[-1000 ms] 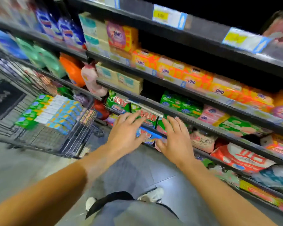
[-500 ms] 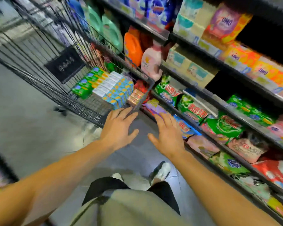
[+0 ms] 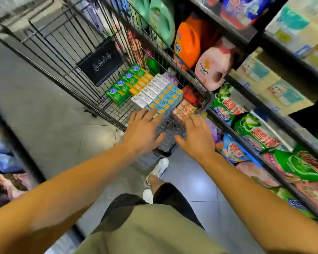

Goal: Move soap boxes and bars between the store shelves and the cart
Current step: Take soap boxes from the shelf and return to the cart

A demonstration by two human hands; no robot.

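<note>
Over cart (image 3: 208,99) now, both hands (image 3: 142,132)

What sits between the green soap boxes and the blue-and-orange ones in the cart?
In the head view, a row of white boxes lies between the green boxes and the blue-and-orange boxes, with orange boxes beside the green.

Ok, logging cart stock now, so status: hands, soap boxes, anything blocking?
Left hand open, over blue-yellow boxes. Right hand open, at pink boxes. Both empty. Nothing blocking.
</note>
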